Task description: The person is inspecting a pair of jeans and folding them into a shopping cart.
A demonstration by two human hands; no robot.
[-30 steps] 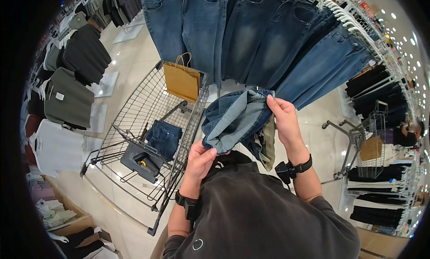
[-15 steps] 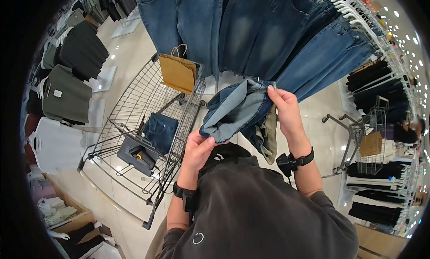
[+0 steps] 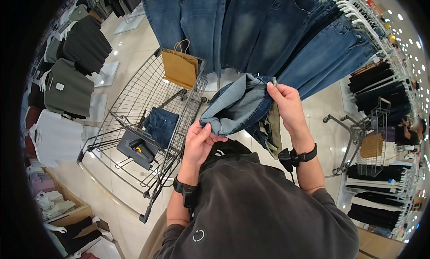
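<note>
Between both hands, a pair of dark blue jeans (image 3: 242, 107) is stretched by its edge, showing the paler inside of the denim. My left hand (image 3: 198, 140) pinches the near left edge between thumb and fingers. The far right edge is gripped by my right hand (image 3: 289, 107), thumb on top. Below that hand the fabric hangs down, with a beige-khaki part (image 3: 274, 138) showing beside the blue. To the left stands a wire shopping cart (image 3: 134, 91) holding folded dark jeans (image 3: 161, 127).
A brown paper bag (image 3: 179, 68) sits at the cart's far end; a black device with an orange part (image 3: 142, 150) rests near its handle. Jeans (image 3: 264, 39) hang on a rack ahead. Another cart (image 3: 371, 138) and a person (image 3: 411, 131) are at right. Shirts (image 3: 67, 89) hang at left.
Both hands keep their hold on the jeans and have risen slightly in view. The opening between them looks a little wider. The cart has shifted slightly in the picture.
</note>
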